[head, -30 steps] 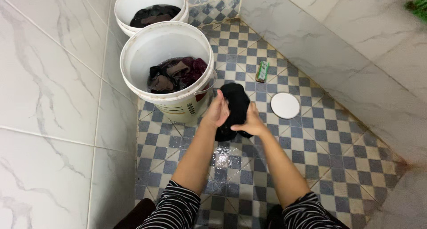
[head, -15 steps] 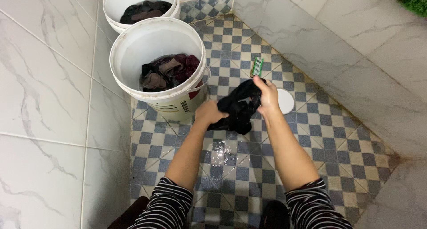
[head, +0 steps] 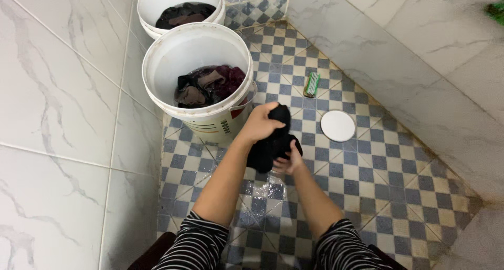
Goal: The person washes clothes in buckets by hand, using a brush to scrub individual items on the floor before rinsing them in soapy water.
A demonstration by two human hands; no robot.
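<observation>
Black wet cloth (head: 273, 144), bunched into a thick roll, sits between our two hands above the blue and cream checked floor tiles (head: 367, 170). Our left hand (head: 262, 124) is closed over the upper end of the roll, the fingers wrapped down around it. Our right hand (head: 286, 162) grips the lower end from underneath, with the fingers curled up into the fabric. So the long axis of the cloth runs almost upright, a little tilted, from the left fingers above to the right fingers below. Neither hand is nearer to it, because both hold it already, one at each end.

Just beyond the left fingers stands a big white plastic bucket (head: 210, 118) with dark red and brown clothes soaking in it, and behind that a second white bucket (head: 178, 0) with dark clothes. On the side of the right fingers, a little apart, a round white lid (head: 337, 125) lies flat on the floor, and farther away a small green scrubbing brush (head: 312, 85). Below the cloth the tiles look wet and shiny.
</observation>
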